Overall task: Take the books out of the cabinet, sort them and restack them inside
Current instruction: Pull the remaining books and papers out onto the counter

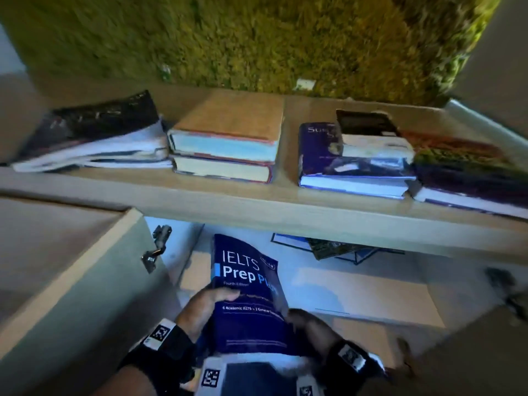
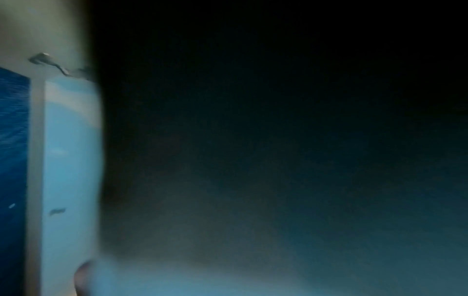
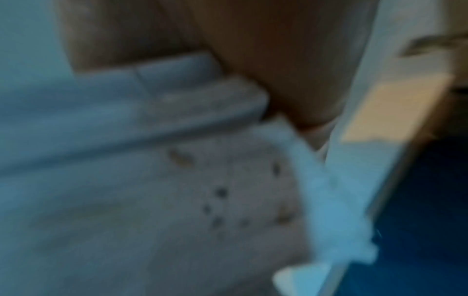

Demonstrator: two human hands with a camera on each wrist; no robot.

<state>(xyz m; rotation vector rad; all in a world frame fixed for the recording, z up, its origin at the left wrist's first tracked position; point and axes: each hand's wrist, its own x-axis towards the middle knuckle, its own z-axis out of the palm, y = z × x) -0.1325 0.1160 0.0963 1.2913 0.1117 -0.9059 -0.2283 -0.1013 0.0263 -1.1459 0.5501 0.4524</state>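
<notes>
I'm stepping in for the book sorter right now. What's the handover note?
Left hand and right hand both grip the blue IELTS Prep Plus book, held at the open cabinet's mouth.
Done: four piles of books lie on the cabinet top, among them the two tan hardbacks.
Left: a couple of books lie inside; then sort and restack all inside.

The IELTS book has a glossy blue paper cover. The cabinet top is smooth pale wood, its hinge shiny metal, the wall rough green moss.
</notes>
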